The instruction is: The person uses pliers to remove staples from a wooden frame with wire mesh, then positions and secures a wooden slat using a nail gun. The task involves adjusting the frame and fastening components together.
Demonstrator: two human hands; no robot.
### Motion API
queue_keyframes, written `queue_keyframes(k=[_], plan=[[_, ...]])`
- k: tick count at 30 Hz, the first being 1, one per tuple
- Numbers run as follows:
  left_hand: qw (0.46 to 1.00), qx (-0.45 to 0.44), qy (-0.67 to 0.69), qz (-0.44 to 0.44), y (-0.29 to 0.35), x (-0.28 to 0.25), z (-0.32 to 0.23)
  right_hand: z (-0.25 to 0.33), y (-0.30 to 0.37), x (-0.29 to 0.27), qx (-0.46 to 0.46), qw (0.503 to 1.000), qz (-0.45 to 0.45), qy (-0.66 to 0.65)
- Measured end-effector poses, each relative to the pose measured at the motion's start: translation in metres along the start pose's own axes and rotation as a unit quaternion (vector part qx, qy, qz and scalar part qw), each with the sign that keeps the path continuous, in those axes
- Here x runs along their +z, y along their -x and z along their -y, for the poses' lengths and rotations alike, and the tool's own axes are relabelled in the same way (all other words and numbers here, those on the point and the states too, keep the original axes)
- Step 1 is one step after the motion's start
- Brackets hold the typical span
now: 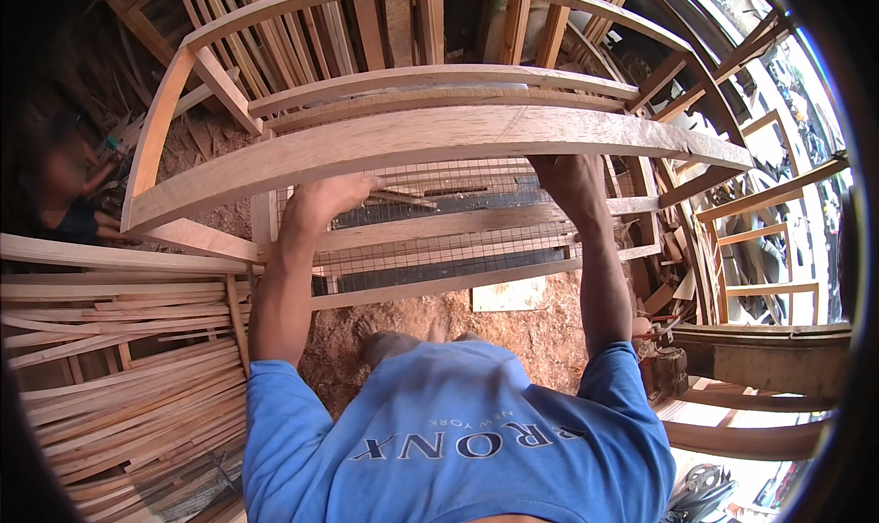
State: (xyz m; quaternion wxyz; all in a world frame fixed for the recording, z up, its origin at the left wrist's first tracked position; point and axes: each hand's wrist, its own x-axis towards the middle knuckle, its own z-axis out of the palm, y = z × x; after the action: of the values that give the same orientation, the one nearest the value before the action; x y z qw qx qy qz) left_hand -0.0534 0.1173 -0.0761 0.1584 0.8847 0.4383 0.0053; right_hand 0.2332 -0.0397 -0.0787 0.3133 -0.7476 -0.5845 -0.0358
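A large wooden frame (430, 136) of pale planks stands in front of me, its near rail running left to right across the picture. My left hand (328, 196) grips the underside of that near rail left of centre. My right hand (569, 179) reaches under the same rail right of centre, its fingers hidden behind the wood. Below the rail a wire mesh panel (439, 221) set in wooden slats lies over the reddish sawdust floor. My bare feet (403, 332) show between my arms.
A pile of thin wooden slats (119, 358) lies at my left. More wooden frames (760, 239) lean at the right. Another person (64, 189) crouches at the far left. A small machine (664, 372) sits by my right elbow. A pale board (508, 294) lies on the floor.
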Motion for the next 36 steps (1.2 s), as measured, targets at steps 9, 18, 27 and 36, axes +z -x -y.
queue_keyframes(k=[9,18,27,36], plan=[[0.999,-0.031,-0.023,-0.009,0.002,-0.012,-0.007,-0.030,-0.007,0.005,0.000,0.991,0.122,0.060],[0.999,0.010,0.039,-0.026,-0.001,0.000,-0.008,-0.060,-0.009,0.018,0.042,0.993,0.110,0.024],[0.999,0.040,-0.008,0.002,-0.006,0.012,-0.010,-0.012,-0.003,0.015,-0.085,0.974,0.209,0.013],[0.998,0.008,0.000,0.069,-0.011,0.015,-0.009,-0.003,0.002,0.026,-0.197,0.959,0.202,-0.035]])
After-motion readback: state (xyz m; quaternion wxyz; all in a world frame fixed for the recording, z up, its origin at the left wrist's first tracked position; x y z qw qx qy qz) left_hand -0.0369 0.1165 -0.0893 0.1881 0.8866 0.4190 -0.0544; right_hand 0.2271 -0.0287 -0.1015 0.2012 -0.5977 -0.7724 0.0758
